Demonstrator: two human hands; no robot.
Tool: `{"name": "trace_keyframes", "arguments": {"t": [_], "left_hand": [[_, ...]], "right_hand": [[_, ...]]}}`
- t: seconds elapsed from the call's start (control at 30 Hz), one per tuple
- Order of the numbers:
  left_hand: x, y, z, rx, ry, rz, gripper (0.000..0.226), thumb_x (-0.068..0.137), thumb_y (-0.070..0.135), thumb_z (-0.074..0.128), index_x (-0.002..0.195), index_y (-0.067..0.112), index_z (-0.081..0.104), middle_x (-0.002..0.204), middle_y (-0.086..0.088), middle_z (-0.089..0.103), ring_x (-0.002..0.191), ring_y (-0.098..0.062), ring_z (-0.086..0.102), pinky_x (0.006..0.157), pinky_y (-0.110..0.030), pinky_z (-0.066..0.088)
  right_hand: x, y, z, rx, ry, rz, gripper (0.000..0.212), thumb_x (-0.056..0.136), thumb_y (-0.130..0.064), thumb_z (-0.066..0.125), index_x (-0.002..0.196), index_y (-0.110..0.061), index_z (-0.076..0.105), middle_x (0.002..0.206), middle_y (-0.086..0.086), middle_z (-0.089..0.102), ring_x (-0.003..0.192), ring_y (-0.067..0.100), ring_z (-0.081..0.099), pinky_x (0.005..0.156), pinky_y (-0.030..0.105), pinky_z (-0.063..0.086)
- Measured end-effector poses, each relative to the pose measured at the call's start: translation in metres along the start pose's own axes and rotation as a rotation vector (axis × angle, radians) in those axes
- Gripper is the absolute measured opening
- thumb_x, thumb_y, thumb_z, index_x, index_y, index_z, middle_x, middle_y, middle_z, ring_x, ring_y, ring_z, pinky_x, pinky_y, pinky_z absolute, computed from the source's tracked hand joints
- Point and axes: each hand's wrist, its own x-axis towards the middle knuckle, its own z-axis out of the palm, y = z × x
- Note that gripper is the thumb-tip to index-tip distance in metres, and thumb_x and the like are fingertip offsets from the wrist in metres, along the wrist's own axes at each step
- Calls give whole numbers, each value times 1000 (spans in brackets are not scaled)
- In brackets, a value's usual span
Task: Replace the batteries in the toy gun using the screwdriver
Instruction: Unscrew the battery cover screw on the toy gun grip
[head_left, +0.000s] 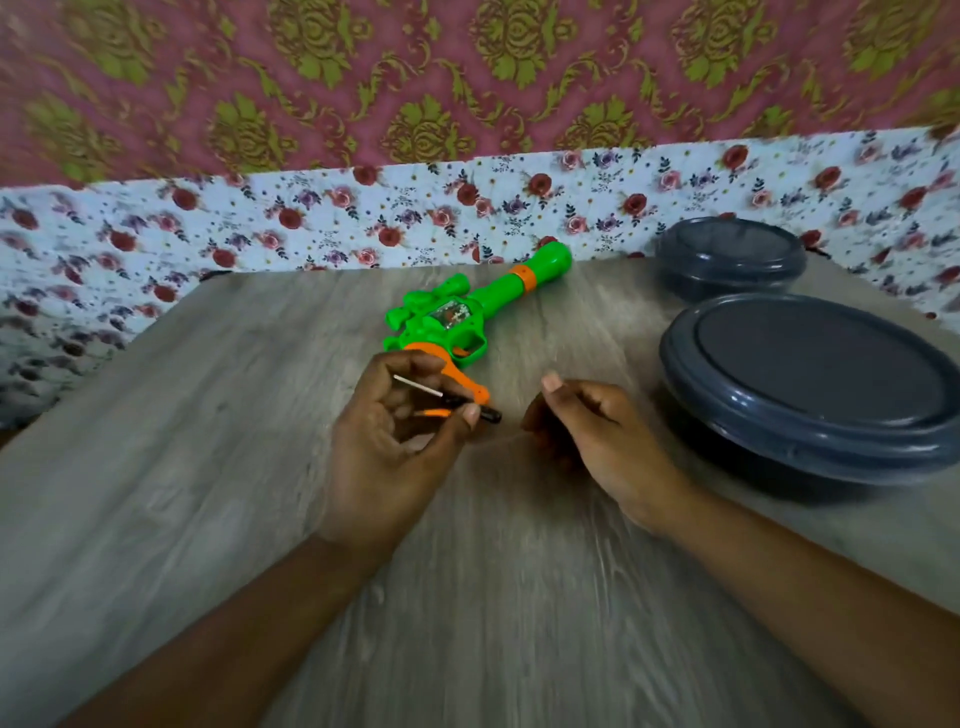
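Toy gun (470, 306) lying flat on the table (208, 467), barrel toward 2 o'clock; left hand (395, 441) pinching the screwdriver (447, 397), right hand (587, 436) loosely curled, holding nothing.

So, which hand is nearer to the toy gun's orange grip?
Left. The left hand, which holds the screwdriver, overlaps the orange grip; the right hand sits apart, to the grip's right.

One green toy gun (467, 312), one screwdriver (447, 397), two dark lidded containers (810, 384), two hands (389, 441)
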Motion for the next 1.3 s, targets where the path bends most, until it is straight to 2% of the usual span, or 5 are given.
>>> {"name": "trace_keyframes", "arguments": {"t": [0.33,0.77,1.03,1.17,1.3], "left_hand": [[-6,-4,1,22,-58,-73,16,75,-1,74,80,13,66,82,-6,76,80,-19,74,81,-47,58],[-3,-4,6,264,-59,-25,15,75,4,76,79,15,68,74,10,71,69,2,68,68,-17,55],[21,-9,-20,485,256,-122,10,86,30,61,86,21,65,80,5,66,76,-16,61,65,-28,45],[45,-11,-13,917,-60,-546,63,82,67,46,77,7,65,68,-8,61,80,-26,64,59,-27,36],[63,-4,2,997,-198,-598,65,81,70,43,91,10,65,91,-16,66,98,-30,64,74,-27,40]], "right_hand": [[-11,-12,2,-36,-58,0,56,97,-42,33,65,-11,67,59,8,58,46,7,51,45,16,37],[-10,-11,-10,127,-125,93,26,91,-21,56,66,-14,60,59,0,58,48,7,49,46,17,38],[-2,-13,-24,636,51,242,17,89,1,48,74,0,54,52,9,65,39,13,59,37,20,48],[1,-13,-26,634,68,248,24,89,3,45,67,-3,53,53,10,65,40,14,59,39,20,48],[3,-14,-29,639,73,255,21,88,4,44,69,-4,49,55,11,65,41,15,59,40,20,49]]}}
